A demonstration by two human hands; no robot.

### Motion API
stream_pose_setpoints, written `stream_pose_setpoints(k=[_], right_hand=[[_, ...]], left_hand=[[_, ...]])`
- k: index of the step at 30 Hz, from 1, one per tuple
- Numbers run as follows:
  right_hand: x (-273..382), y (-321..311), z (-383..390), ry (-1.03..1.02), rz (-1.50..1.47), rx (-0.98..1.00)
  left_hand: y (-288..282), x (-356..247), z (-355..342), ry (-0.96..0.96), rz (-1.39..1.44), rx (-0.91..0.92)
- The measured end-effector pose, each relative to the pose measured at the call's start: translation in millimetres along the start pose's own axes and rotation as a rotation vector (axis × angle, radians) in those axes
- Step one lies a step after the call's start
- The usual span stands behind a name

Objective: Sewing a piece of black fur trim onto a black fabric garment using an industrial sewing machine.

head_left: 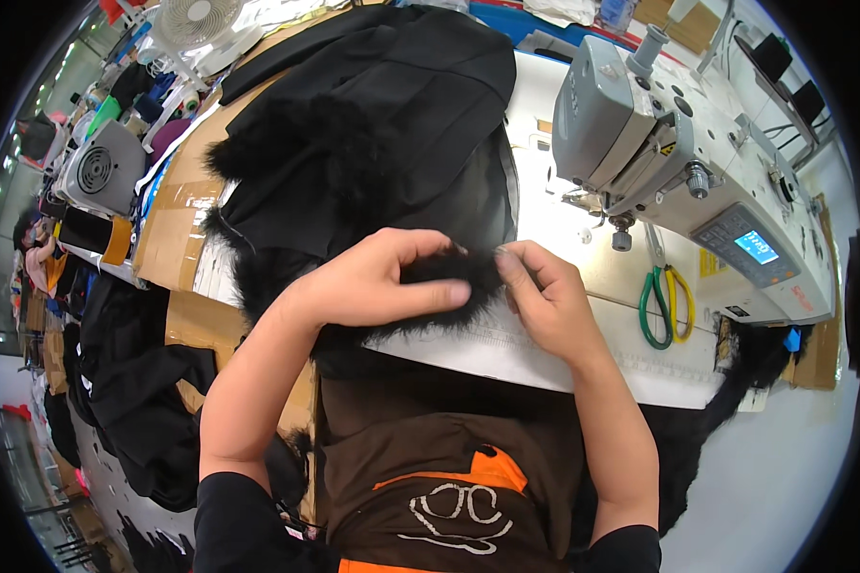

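A black garment point(440, 105) with fluffy fur trim point(483, 277) lies across the table left of the sewing machine. My left hand point(377, 282) grips the trim near the table's front edge, its thumb laid along the fur and its fingers curled behind. Close by on the right, my right hand point(545, 296) pinches the end of the same trim between thumb and forefinger. The fingertips of both hands are partly hidden in the dark fur. More fur point(330, 143) bunches on top of the garment farther back.
A grey and white sewing machine point(612, 115) with a lit screen stands at the right. Scissors point(659, 306) with green and yellow handles lie beside it. Cardboard point(177, 224) edges the table on the left, with black clothing point(143, 382) heaped below. A white fan point(199, 24) stands far left.
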State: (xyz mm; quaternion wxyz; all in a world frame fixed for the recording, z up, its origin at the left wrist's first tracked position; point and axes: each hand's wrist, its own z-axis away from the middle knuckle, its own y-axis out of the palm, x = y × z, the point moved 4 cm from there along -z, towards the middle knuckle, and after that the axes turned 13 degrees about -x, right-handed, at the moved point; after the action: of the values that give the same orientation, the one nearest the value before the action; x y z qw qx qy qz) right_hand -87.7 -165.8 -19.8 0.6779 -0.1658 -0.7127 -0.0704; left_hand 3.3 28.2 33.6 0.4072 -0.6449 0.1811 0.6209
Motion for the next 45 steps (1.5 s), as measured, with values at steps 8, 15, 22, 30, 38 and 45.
stream_pose_setpoints(k=[8, 15, 22, 30, 38, 45], right_hand=[[18, 15, 2, -0.365, 0.192, -0.071], [12, 9, -1, -0.073, 0.170, -0.151], [15, 17, 0, -0.428, 0.174, -0.245], [13, -1, -4, 0.238, -0.129, -0.180], [5, -4, -3, 0.211, -0.154, -0.138], [2, -6, 2, 0.202, -0.168, -0.060]], left_hand=[[8, 6, 0, -0.003, -0.070, -0.057], [10, 5, 1, -0.067, -0.093, -0.149], [14, 6, -2, 0.029, -0.197, -0.152], [11, 8, -2, -0.072, -0.093, -0.152], [11, 7, 1, -0.092, -0.012, -0.128], [13, 15, 1, -0.099, -0.013, -0.167]])
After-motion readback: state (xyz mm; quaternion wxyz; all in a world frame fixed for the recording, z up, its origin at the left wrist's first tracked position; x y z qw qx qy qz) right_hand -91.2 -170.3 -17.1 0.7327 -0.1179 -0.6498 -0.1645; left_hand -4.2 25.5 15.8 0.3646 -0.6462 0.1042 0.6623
